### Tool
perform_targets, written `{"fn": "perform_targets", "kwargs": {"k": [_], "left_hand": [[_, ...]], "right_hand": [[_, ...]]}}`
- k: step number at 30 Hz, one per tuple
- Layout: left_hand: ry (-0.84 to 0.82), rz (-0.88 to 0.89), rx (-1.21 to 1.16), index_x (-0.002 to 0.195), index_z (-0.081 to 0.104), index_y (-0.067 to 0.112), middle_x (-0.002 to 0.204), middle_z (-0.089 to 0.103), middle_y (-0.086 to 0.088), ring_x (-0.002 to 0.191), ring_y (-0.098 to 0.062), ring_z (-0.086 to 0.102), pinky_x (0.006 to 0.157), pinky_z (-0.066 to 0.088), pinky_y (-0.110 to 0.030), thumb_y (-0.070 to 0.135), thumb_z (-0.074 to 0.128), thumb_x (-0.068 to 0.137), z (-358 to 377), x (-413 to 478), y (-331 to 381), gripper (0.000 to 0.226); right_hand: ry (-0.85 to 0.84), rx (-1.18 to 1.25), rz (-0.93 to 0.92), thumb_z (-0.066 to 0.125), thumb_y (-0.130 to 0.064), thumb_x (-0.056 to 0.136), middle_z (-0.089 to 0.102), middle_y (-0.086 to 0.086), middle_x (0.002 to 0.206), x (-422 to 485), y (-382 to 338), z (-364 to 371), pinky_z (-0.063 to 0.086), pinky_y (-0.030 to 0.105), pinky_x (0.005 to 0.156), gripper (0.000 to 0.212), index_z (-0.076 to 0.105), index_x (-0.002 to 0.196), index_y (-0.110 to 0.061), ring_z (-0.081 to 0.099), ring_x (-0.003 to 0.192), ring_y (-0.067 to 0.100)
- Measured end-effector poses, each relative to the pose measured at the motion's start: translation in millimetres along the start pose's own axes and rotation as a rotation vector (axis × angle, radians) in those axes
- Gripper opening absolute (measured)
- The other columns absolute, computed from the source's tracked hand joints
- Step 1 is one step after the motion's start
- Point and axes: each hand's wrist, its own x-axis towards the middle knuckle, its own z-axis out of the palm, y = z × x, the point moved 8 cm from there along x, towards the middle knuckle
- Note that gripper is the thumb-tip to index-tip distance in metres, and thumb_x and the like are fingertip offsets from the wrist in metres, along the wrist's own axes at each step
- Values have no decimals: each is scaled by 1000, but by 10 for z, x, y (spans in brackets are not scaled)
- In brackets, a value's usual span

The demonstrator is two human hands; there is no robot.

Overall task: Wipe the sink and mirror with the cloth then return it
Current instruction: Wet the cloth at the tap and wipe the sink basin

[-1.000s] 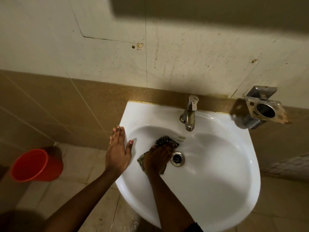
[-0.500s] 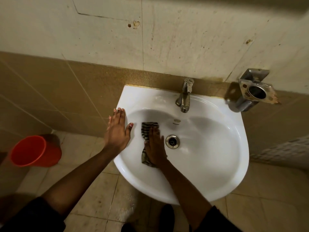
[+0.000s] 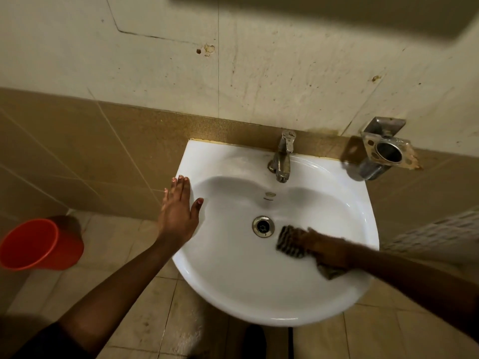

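Tiled wall (image 3: 259,73), cream above and tan below, stained and cracked; a white sink (image 3: 233,281) is fixed against it, its basin holding only the cloth and the hand upon it; the floor (image 3: 124,255) below is laid in beige tiles. An orange bucket (image 3: 39,244) stands on the floor well to the left of the sink, tilted toward the viewer; its inside looks bare, though the depth is shadowed. The person's left hand (image 3: 178,211) lies flat and spread on the sink's left rim, gripping nothing; the right hand (image 3: 329,250), blurred, presses flat on the cloth (image 3: 290,242) against the basin's right inner slope, so it seems to pin the cloth rather than clench it. The cloth is dark with pale stripes, one end showing just right of the drain (image 3: 263,226), another corner showing beneath the wrist. A metal faucet (image 3: 282,156) stands at the back rim, spout over the basin; a rusted metal holder (image 3: 386,151) is mounted on the wall to the right, its round cup dark inside, contents unclear.
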Motion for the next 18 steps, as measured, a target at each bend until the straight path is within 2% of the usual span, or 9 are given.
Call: {"fn": "perform_targets", "kwargs": {"k": [2,3,4,6,7,9,11,13,18], "left_hand": [[4,-4,10,147,12,8,158,12,-8,146,-19,2,119,1,-36,39,32,96,7,-3,-1,63],[6,-6,19,147,12,8,158,12,-8,146,-19,2,119,2,-36,39,32,96,10,2,-6,63],[8,-2,24,147,12,8,158,12,-8,146,-19,3,119,2,-36,39,32,96,11,3,-7,63],[16,0,26,147,12,8,158,12,-8,146,-19,3,119,2,-36,39,32,96,10,6,-9,63],[17,1,22,147,12,8,158,12,-8,146,-19,3,118,2,-36,39,32,96,7,11,-9,63],[7,3,17,147,12,9,158,12,-8,146,-19,3,118,1,-35,40,31,96,19,10,-11,63],[10,10,26,147,12,9,158,12,-7,146,-18,3,118,1,-36,42,27,96,19,18,-12,62],[9,15,40,147,13,9,157,13,-8,146,-18,4,118,3,-37,45,22,93,23,21,-17,65],[16,16,12,147,15,9,157,15,-7,146,-18,5,119,4,-37,44,24,94,17,17,-27,64]], "right_hand": [[74,-345,-2,75,-11,72,46,16,140,42,358,-227,5,31,117,69,44,133,-1,43,131,28],[113,-537,-43,81,-12,63,52,15,133,126,428,-307,11,36,117,67,55,124,-2,51,123,31],[180,-637,-94,78,-11,68,50,15,133,219,429,-401,12,39,116,56,59,120,-2,51,124,31],[337,-771,-288,51,-11,91,42,14,139,457,150,-605,17,41,117,35,54,124,-1,37,135,26],[415,-802,-371,42,-12,97,43,12,140,605,-71,-721,21,41,115,33,51,127,-1,34,137,24],[501,-877,-467,42,-12,98,49,11,139,947,-571,-943,26,39,112,34,51,129,-2,39,134,23],[495,-934,-516,49,-13,95,54,11,135,1341,-955,-1123,24,40,114,33,56,125,-3,44,131,25],[399,-992,-489,54,-10,90,56,11,133,1669,-1140,-1265,20,43,116,32,60,121,-5,42,132,27],[140,-1116,-477,59,-14,78,67,4,118,1662,-909,-990,19,42,113,29,70,105,-15,49,127,27]]}}
